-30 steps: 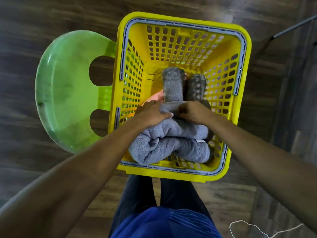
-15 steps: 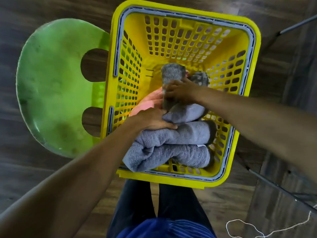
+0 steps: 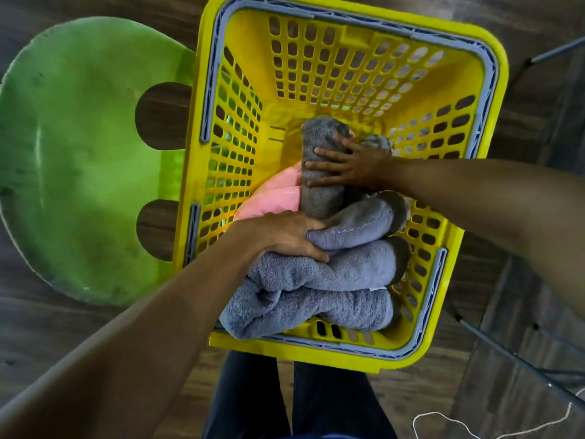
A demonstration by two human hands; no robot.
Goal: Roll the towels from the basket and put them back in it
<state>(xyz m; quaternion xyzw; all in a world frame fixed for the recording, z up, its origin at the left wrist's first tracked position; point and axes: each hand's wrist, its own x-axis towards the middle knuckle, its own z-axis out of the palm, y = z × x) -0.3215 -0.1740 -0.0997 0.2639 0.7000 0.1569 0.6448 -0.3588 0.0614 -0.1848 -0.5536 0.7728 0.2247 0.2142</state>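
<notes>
In the basket (image 3: 348,353), the left hand (image 3: 285,236) grips a grey towel (image 3: 357,223), the right hand (image 3: 348,166) just past it presses flat on a dark roll (image 3: 319,198), a pink towel (image 3: 275,198) shows between them, and a green chair (image 3: 79,160) is left of both.

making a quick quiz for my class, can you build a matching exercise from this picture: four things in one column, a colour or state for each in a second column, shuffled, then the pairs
Column one:
1 basket
2 chair
3 left hand
4 right hand

Column two:
a lies on the dark grey towel roll
b green
c grips the lilac-grey towel roll
d yellow

Pairs: 1-d, 2-b, 3-c, 4-a
</notes>
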